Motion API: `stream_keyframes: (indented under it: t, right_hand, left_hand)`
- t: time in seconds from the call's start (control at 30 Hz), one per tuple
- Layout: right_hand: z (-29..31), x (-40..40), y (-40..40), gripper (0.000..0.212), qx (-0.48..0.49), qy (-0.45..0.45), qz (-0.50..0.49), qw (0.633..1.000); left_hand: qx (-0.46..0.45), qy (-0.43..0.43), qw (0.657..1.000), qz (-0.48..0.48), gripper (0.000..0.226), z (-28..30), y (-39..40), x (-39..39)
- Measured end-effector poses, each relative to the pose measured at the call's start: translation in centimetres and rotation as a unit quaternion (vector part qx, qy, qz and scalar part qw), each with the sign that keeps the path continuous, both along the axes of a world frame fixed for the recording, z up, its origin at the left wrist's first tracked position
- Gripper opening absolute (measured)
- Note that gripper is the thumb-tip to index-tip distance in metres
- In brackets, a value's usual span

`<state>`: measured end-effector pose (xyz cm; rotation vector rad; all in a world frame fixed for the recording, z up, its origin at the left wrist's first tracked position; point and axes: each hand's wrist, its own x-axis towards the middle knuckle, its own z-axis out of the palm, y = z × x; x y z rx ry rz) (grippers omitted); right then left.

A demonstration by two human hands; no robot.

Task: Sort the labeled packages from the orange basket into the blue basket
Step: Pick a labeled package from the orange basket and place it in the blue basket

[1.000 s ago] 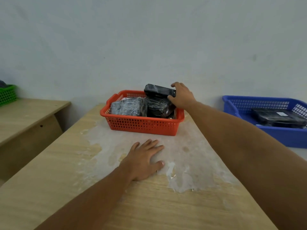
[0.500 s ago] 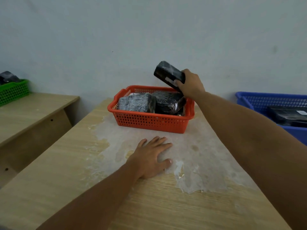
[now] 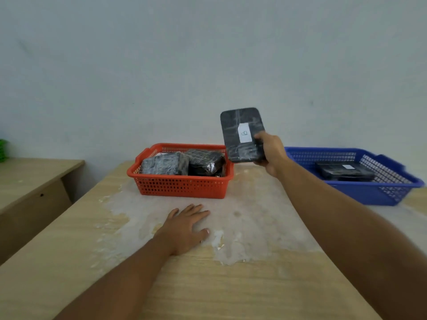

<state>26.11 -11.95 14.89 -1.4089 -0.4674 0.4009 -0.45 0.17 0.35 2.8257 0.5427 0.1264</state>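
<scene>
My right hand (image 3: 271, 153) grips a flat black wrapped package (image 3: 235, 125) upright in the air, its white label facing me, just right of the orange basket (image 3: 182, 187). That basket sits at the table's far middle and holds a grey-wrapped package (image 3: 161, 166) and a black package (image 3: 205, 161). The blue basket (image 3: 374, 192) stands to the right with one labeled black package (image 3: 344, 170) inside. My left hand (image 3: 184, 227) lies flat on the table in front of the orange basket, fingers spread, holding nothing.
A whitish film (image 3: 242, 218) covers the middle of the wooden table (image 3: 208, 285). A lower wooden desk (image 3: 30, 179) stands to the left, with a sliver of a green basket (image 3: 2, 150) at the frame's left edge. A plain wall lies behind.
My right hand lifted the black package out of the orange basket, raised it and turned its label toward me. The left hand stayed flat on the table.
</scene>
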Motion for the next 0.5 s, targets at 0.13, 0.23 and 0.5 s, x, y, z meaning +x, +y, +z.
stream_keyframes:
  t: [0.13, 0.23, 0.5]
  right_hand:
    - [-1.1, 0.8, -4.5, 0.021, -0.004, 0.061, -0.003, 0.998]
    - [-1.3, 2.2, -8.1, 0.016, -0.009, 0.077, -0.037, 0.996]
    - [-1.4, 8.1, -16.2, 0.041, -0.037, 0.094, -0.082, 0.991]
  left_hand:
    - [-0.003, -0.003, 1.0, 0.002, 0.062, 0.3, -0.3, 0.3]
    - [-0.012, -0.063, 0.998, -0.009, 0.053, 0.0, 0.0, 0.2]
    - [-0.15, -0.246, 0.955, -0.075, 0.019, 2.9, -5.8, 9.5]
